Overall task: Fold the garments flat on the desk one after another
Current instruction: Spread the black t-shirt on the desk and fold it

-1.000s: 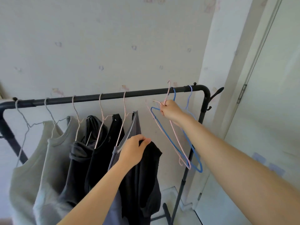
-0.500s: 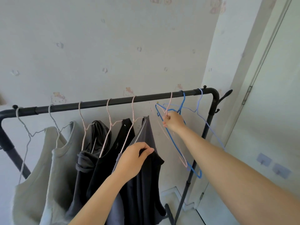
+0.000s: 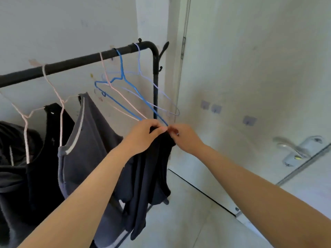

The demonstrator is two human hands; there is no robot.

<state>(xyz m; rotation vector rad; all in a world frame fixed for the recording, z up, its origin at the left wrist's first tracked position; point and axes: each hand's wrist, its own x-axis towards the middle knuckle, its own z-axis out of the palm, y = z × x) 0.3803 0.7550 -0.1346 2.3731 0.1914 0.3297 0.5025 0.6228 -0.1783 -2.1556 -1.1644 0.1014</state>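
One dark navy cloth garment (image 3: 148,176), pinched at 12 o'clock by left hand (image 3: 143,135) and right hand (image 3: 186,140); fetching step, desk carry seemingly next.

Both bare forearms reach up from the lower edge of the frame and converge at its centre. The left grip (image 3: 143,136) comes in from the lower left with a straight wrist and the back of the hand toward the camera. Its fingers are curled, thumb pressed to forefinger, pinching the top of a dark navy cloth garment (image 3: 148,176). The right grip (image 3: 187,139) enters from the lower right, fingers curled. Its blurred fingertips pinch the same garment top just beside the left fingertips, almost touching them.
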